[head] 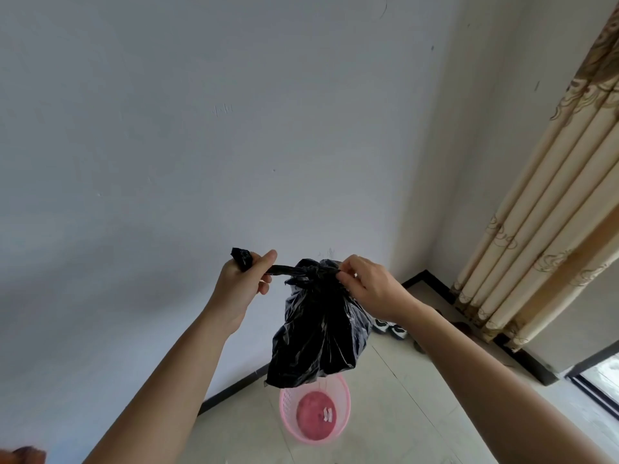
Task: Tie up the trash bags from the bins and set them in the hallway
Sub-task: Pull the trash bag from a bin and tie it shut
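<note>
Black trash bag [318, 333] held up above the pink bin [315, 411].

Left hand [243, 284] grips one twisted end; right hand [370, 284] fingers [345, 279] pinch the knot.

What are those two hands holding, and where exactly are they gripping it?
A black trash bag, lifted above the pink basket. The left hand grips one twisted end of its neck; the right hand pinches the other end by the knot.

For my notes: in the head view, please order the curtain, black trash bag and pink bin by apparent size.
1. curtain
2. black trash bag, nearer the camera, so unsure
3. pink bin
</note>
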`<state>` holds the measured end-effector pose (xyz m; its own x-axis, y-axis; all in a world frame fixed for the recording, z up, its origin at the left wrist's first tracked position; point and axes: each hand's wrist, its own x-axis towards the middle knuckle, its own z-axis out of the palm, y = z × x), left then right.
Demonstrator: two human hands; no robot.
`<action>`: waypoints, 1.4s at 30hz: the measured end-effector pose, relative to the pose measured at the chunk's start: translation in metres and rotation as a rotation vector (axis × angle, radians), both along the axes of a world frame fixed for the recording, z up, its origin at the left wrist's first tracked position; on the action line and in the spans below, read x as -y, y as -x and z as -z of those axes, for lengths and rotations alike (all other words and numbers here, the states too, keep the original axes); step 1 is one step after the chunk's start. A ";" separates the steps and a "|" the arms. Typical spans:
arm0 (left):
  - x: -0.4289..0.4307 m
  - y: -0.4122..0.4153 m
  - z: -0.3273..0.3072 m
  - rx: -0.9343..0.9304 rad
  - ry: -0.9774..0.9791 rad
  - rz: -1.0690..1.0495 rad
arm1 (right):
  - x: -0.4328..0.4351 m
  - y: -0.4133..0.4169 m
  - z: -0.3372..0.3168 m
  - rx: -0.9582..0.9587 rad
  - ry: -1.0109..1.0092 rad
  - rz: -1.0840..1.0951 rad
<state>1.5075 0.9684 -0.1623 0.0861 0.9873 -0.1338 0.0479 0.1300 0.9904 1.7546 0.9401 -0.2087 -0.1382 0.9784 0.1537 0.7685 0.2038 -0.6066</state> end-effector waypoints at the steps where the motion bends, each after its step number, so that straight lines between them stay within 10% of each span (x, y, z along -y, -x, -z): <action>1: -0.001 0.004 0.000 0.039 0.018 -0.010 | -0.003 0.006 0.001 0.000 0.023 0.009; 13: 0.013 0.059 0.028 0.141 0.114 -0.331 | -0.025 0.069 0.021 0.006 0.127 -0.118; 25: 0.224 0.144 0.059 -0.041 0.177 -1.121 | 0.026 0.214 0.060 0.087 0.160 -0.894; 35: 0.528 0.219 0.019 0.183 -0.018 -1.777 | 0.254 0.418 0.017 0.058 0.276 -1.536; 42: 0.777 0.256 0.015 0.296 -0.184 -2.127 | 0.505 0.560 0.001 0.442 0.158 -2.035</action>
